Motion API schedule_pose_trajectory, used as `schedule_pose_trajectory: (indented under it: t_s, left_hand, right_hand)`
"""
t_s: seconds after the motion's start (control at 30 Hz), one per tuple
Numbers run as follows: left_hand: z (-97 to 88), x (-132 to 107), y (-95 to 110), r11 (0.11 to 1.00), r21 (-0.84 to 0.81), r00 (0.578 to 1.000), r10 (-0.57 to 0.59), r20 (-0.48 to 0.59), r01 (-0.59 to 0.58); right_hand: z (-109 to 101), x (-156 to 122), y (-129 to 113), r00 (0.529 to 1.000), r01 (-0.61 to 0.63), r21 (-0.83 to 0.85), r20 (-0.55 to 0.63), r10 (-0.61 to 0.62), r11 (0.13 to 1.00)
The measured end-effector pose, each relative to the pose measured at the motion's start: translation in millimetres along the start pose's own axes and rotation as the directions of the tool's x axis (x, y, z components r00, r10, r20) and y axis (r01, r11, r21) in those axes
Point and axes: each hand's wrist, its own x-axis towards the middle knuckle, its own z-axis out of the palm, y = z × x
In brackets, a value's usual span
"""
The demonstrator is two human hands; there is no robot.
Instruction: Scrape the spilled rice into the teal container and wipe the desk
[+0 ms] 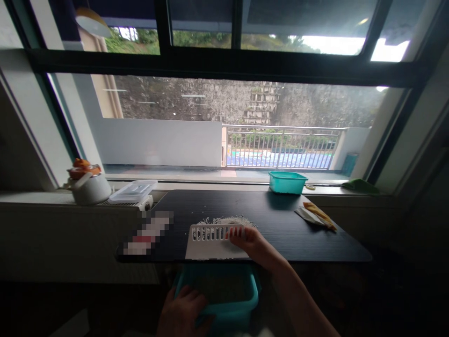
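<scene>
My right hand (254,242) grips the right end of a white slotted plastic plate (210,250), fingers at its slots. The plate lies at the front edge of the dark table (280,238). Just behind it, small white grains like rice (235,220) are spread on the tabletop, with a few strays to the left. Below the table edge, my left hand (184,309) is closed on the left side of a teal plastic tub (229,309). The tub sits under the plate; its contents are too dark to make out.
A second teal tub (288,183) stands at the back right. Yellow and white packets (320,217) lie on the right, and a pixelated item (149,234) on the left. By the window are a pale pot (91,189) with something orange on top and a clear plastic container (133,191).
</scene>
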Motion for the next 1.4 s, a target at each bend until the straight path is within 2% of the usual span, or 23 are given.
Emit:
schedule_pose_trajectory:
  t_s: [0.1, 0.37, 0.63, 0.73, 1.0, 1.2, 1.4]
  left_hand:
    - [1.2, 0, -1, 1.000, 0.003, 1.000, 0.007, 0.004, -0.007]
    - [-1.8, 3, 3, 1.000, -0.001, 1.000, -0.027, -0.008, 0.027]
    - [-1.0, 2, 1, 1.000, 0.015, 1.000, -0.007, 0.020, 0.007]
    - [-1.1, 4, 0, 1.000, 0.013, 1.000, -0.006, 0.029, 0.006]
    - [-1.1, 1, 1, 1.000, 0.014, 1.000, -0.001, 0.002, 0.001]
    - [-0.8, 3, -1, 1.000, 0.022, 1.000, 0.000, 0.028, 0.000]
    - [1.9, 3, -5, 0.999, -0.011, 0.999, 0.036, 0.001, -0.036]
  right_hand:
    - [-4, -1, 0, 1.000, 0.007, 0.001, -0.011, -0.007, 1.000]
    - [-24, 10, 11, 0.990, 0.005, 0.074, -0.143, 0.006, 0.997]
    - [-16, -6, 6, 0.996, -0.003, 0.036, -0.088, 0.006, 0.999]
    - [-16, -6, 4, 0.998, 0.000, 0.045, -0.062, 0.002, 0.999]
    - [-25, 0, 10, 0.992, 0.001, 0.076, -0.126, 0.008, 0.997]
    - [-16, -10, 6, 0.999, -0.014, 0.047, -0.043, 0.016, 0.999]
    - [-16, -9, 8, 0.999, -0.003, 0.066, -0.042, 0.006, 0.998]
